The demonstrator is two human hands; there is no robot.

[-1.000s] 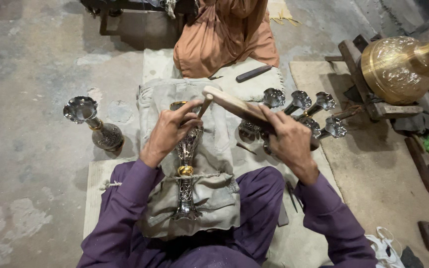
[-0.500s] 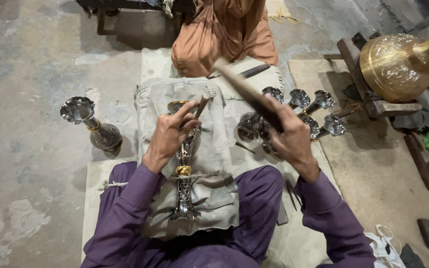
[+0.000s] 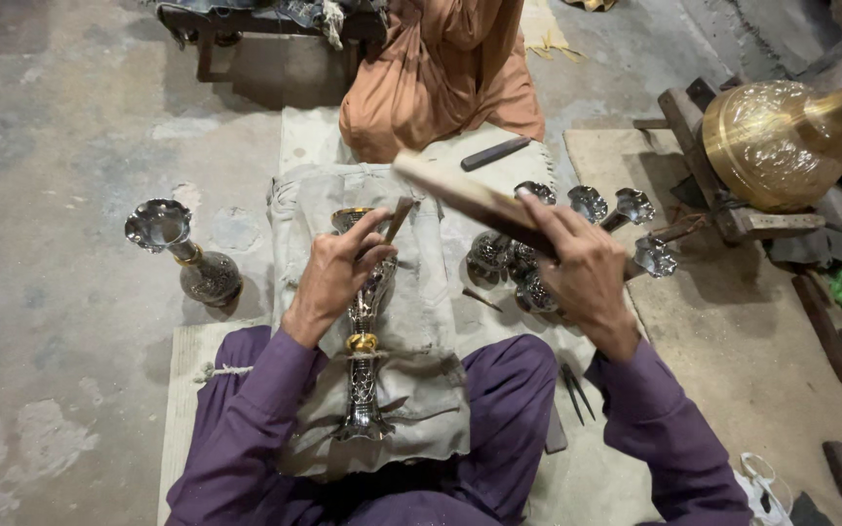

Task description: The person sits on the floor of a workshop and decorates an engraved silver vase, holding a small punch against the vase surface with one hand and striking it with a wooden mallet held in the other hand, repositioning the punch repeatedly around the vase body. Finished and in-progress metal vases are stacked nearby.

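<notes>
1. Ornate metal vase [image 3: 363,375]: laid on a grey cloth [image 3: 421,390] across the lap, long axis running away from the body, flared mouth far; silver chasing with a gold collar.
2. Left hand [image 3: 338,278]: closed around the vase's upper stem, a slim chisel [image 3: 399,219] pinched upright at the mouth.
3. Right hand [image 3: 582,268]: closed on a wooden mallet [image 3: 470,200], raised to the right of the chisel.
4. Further vases [image 3: 587,209]: clustered beyond the right hand.
</notes>
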